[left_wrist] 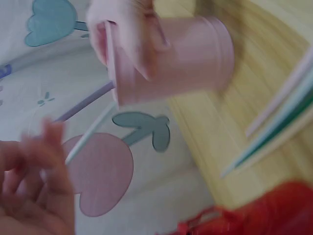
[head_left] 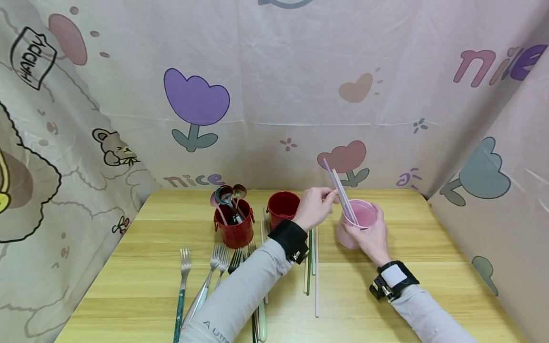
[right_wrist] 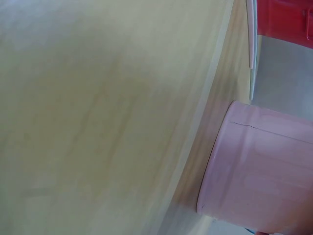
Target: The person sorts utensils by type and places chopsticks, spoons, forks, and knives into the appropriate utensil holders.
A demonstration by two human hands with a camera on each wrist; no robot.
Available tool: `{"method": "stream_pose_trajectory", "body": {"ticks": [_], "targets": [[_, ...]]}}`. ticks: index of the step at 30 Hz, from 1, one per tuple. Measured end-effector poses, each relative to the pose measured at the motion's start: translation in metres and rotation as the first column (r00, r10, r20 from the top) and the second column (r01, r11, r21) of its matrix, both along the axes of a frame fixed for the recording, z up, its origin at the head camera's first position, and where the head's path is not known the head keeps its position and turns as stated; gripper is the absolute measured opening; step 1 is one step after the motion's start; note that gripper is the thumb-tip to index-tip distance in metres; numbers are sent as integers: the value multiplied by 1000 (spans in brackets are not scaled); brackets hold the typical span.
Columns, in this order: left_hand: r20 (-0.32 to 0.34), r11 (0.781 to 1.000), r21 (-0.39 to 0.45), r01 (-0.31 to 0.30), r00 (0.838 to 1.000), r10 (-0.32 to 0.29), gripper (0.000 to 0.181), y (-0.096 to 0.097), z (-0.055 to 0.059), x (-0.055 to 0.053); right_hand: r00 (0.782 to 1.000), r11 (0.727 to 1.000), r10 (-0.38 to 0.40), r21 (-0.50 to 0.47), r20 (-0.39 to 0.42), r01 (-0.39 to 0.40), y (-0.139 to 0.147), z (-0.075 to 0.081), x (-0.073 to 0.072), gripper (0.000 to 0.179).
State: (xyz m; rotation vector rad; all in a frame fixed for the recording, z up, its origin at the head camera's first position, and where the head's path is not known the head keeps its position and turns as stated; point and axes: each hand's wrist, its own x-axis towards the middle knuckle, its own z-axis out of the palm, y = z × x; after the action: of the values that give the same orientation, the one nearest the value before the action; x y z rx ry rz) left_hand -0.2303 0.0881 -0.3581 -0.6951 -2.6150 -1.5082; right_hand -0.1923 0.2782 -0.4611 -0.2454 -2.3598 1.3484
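Observation:
In the head view, thin lilac and white chopsticks (head_left: 343, 196) lean with their lower ends inside a pink bucket (head_left: 346, 237). My left hand (head_left: 315, 207) pinches them partway up with its fingertips. The right hand (head_left: 374, 238) grips the bucket around its near right side, thumb at the rim. From the left wrist, my left fingers (left_wrist: 41, 171) look blurred beside the chopsticks, and the pink bucket (left_wrist: 195, 58) shows with the other hand across its rim. The right wrist view shows the lower wall of the bucket (right_wrist: 259, 166), with most of that hand hidden.
Loose chopsticks (head_left: 317, 281) lie between the arms. A red bucket (head_left: 237, 234) holds several spoons; another red bucket (head_left: 279, 214) stands behind my left wrist. Several forks (head_left: 214, 259) lie at the left, partly under the left sleeve. A patterned cloth (head_left: 274, 95) hangs behind the table.

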Motion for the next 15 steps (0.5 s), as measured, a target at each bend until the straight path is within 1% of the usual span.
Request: {"method": "stream_pose_trajectory", "body": {"ticks": [2,4,5,8,10,14,15], "targets": [[-25,994,-107,5,1000,-7,28,-2,-3,1,1000,1000,5,1,-5,-5,-1,-1,0,106],[-59,979,-205,3,998,-15,30,-6,-7,2,1000,1000,7,1,-8,-7,-1,-1,-1,106],[-82,971,-239,-1,996,-19,30,-7,-9,3,1000,1000,8,1,-8,-8,-1,-1,-1,106],[-121,957,-291,-15,992,-22,25,-13,-16,6,1000,1000,9,-3,-7,-9,-1,-1,-1,107],[-124,952,-305,-16,992,-23,23,-17,-20,8,1000,1000,13,-14,-3,-13,-1,0,0,107],[-103,943,-333,-20,995,-15,22,-26,-28,9,1000,1000,19,-19,6,-18,-1,1,0,108],[-88,940,-342,-17,996,-14,22,-28,-29,9,1000,1000,18,-17,8,-18,-1,1,0,108]]}}
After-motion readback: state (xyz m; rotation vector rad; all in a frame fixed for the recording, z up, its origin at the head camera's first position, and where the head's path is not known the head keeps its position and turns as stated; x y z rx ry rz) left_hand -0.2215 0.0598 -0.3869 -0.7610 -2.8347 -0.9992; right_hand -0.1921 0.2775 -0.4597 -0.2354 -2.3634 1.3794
